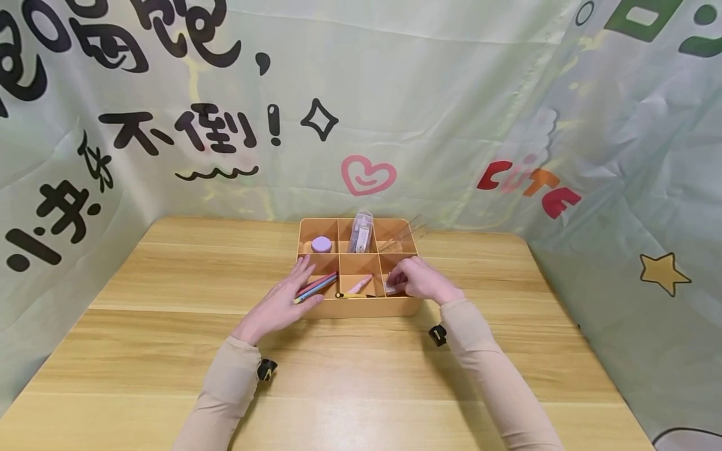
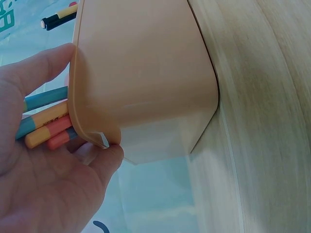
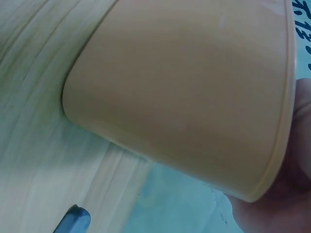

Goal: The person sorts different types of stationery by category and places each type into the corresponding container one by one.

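An orange-tan organizer box with several compartments stands on the table. Spread over its front left corner, my left hand touches the rim with the thumb and the side wall with a finger. Several colored pencils lean in the compartment beside that hand; their ends show under the thumb in the left wrist view. My right hand reaches into the front right compartment with bent fingers, at a small whitish thing. Its fingertips are hidden, so a grip cannot be confirmed. The right wrist view shows mostly the box wall.
A purple round lid sits in the back left compartment, a clear purple-tinted case in the back middle. Thin clear strips stick out at back right. The front middle holds a pink pen and a yellow-black pen. Printed cloth hangs behind.
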A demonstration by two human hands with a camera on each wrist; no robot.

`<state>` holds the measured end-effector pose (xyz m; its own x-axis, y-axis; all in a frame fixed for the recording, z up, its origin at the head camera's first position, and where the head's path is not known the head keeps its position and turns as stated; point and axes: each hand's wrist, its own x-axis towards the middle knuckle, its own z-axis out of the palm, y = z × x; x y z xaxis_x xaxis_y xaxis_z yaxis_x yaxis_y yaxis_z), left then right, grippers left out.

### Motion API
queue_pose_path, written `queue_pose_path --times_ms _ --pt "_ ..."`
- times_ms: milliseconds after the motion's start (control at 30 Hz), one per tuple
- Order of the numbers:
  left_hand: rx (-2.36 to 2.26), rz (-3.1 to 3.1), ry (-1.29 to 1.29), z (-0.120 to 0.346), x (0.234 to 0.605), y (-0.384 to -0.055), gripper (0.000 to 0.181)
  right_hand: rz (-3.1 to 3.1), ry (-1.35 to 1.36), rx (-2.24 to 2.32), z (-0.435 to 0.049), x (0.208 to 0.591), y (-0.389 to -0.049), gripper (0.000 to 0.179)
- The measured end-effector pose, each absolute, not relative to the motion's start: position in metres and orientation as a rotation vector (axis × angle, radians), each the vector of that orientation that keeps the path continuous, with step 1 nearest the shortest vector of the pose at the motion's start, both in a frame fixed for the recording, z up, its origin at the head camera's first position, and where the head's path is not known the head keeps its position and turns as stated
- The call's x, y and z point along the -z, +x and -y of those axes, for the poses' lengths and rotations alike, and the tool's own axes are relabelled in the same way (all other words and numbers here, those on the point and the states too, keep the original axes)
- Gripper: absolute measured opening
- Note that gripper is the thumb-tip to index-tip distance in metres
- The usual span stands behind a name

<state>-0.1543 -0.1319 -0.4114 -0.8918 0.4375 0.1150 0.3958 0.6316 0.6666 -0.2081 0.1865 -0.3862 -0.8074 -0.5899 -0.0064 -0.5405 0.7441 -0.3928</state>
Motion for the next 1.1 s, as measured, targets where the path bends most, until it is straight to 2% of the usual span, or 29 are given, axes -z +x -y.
queue_pose_path --times_ms 267,733,1100 --pt "-1.118 -2.783 0.705 0.1311 0.4105 -0.1538 0.076 -2.831 -0.902 0.532 -0.1854 0.3892 -0.2095 0.008" --pt "-1.115 -2.782 0.7 0.1309 0.4108 -0.1535 0.075 -2.84 -0.847 0.488 -0.1819 0.3896 -0.2099 0.024" --pt "-1.123 -2.784 0.706 0.1309 0.4108 -0.1532 0.076 -2.842 -0.856 0.43 -0.1798 0.3902 -0.2119 0.023"
